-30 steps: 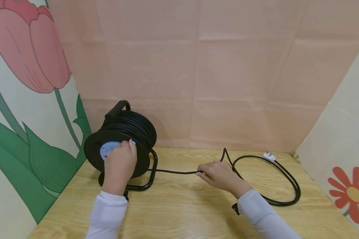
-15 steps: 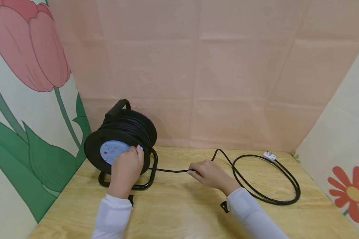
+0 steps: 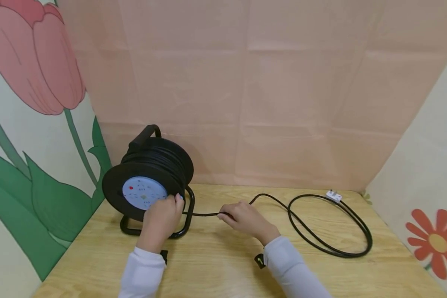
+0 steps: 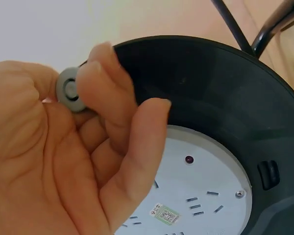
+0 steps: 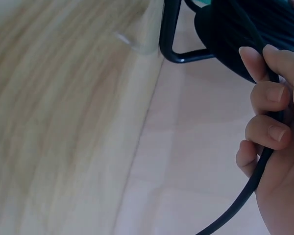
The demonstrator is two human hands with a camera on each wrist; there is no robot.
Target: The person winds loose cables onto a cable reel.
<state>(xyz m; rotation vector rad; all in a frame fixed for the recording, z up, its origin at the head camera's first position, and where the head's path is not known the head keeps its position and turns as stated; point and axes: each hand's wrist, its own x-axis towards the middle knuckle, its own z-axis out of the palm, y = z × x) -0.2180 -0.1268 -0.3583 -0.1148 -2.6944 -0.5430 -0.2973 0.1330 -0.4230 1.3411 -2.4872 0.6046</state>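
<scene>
A black cable reel (image 3: 113, 188) with a light blue socket panel (image 3: 139, 192) stands at the left of the table. My left hand (image 3: 162, 219) pinches the small winding knob (image 4: 70, 89) near the rim of the reel's front disc, thumb and fingers curled round it. Black cable (image 3: 270, 195) runs from the reel's lower right side to my right hand (image 3: 246, 219). In the right wrist view, the fingers (image 5: 268, 132) of that hand wrap round the cable. Beyond the hand the cable arches up, then lies in a loose loop ending at a white plug (image 3: 334, 195).
The reel rests on a black tube frame (image 3: 188, 219) with a carrying handle (image 3: 143, 136) on top. A pink sheet (image 3: 283, 91) hangs behind the wooden table (image 3: 216, 269). Flower-patterned panels (image 3: 432, 182) border both sides.
My left hand has moved right and down with the knob, and the socket panel has turned. My right hand has slid left toward the reel, shortening the cable stretch between them.
</scene>
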